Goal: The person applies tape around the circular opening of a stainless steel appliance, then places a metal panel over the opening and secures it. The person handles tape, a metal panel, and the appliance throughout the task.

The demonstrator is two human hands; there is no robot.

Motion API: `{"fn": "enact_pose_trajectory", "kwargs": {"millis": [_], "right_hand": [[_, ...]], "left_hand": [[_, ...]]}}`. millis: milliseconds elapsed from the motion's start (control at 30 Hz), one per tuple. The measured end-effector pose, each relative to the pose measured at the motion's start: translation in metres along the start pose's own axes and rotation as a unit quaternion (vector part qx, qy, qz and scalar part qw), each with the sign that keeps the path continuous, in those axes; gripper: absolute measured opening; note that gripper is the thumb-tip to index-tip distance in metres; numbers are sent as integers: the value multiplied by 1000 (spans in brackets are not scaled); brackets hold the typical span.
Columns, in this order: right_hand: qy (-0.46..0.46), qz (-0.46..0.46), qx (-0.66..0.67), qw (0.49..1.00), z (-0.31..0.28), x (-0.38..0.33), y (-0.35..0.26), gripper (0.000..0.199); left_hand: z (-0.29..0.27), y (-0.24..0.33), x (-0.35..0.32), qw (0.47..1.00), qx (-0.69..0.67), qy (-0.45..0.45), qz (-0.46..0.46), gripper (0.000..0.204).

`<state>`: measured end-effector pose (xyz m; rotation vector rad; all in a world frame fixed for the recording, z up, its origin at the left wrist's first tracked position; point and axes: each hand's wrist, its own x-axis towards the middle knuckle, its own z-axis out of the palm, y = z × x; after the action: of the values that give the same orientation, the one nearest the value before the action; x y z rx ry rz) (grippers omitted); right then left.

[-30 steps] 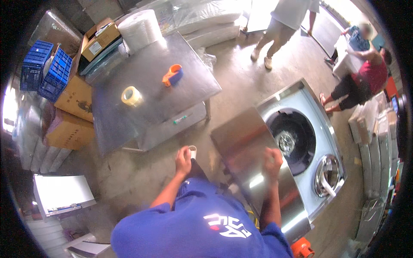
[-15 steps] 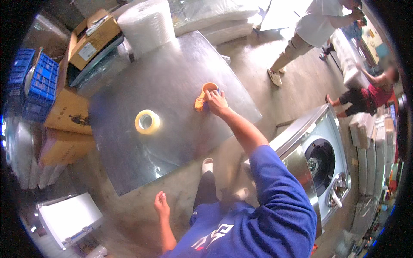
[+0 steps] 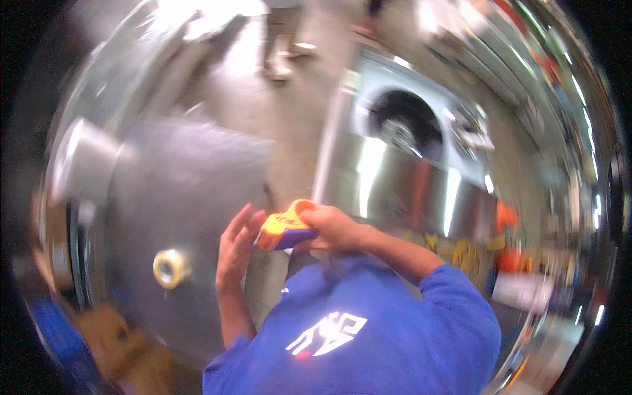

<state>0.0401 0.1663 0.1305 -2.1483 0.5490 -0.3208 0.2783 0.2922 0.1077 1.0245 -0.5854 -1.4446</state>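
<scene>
An orange and blue tape dispenser is in front of my body, off the table. My right hand is wrapped round its back end. My left hand is at its front end, with fingers raised and a little apart; motion blur hides whether they touch the dispenser. A roll of clear tape sits on the grey table to the left.
A metal cabinet with a round dark opening stands ahead to the right. A white roll of wrap is at the table's far left. Cardboard and a blue crate are at the lower left. Another person's feet show beyond the table.
My right hand has lifted the tape dispenser off the table and brought it to my body. My left hand has risen to it. The view has turned right.
</scene>
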Motion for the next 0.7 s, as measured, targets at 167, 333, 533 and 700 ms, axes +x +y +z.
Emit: {"fn": "enact_pose_trajectory", "kwargs": {"millis": [167, 333, 533, 700], "right_hand": [[133, 200, 15, 971, -23, -168, -16, 46], [260, 292, 55, 919, -10, -302, -20, 60], [403, 345, 91, 843, -9, -418, -2, 67], [498, 359, 70, 786, -16, -463, -4, 70]], "left_hand": [[113, -44, 21, 980, 75, -127, -133, 45], [229, -98, 28, 913, 241, -274, -181, 40], [364, -172, 33, 836, 362, -384, -149, 33], [442, -205, 34, 803, 465, -362, -93, 28]]}}
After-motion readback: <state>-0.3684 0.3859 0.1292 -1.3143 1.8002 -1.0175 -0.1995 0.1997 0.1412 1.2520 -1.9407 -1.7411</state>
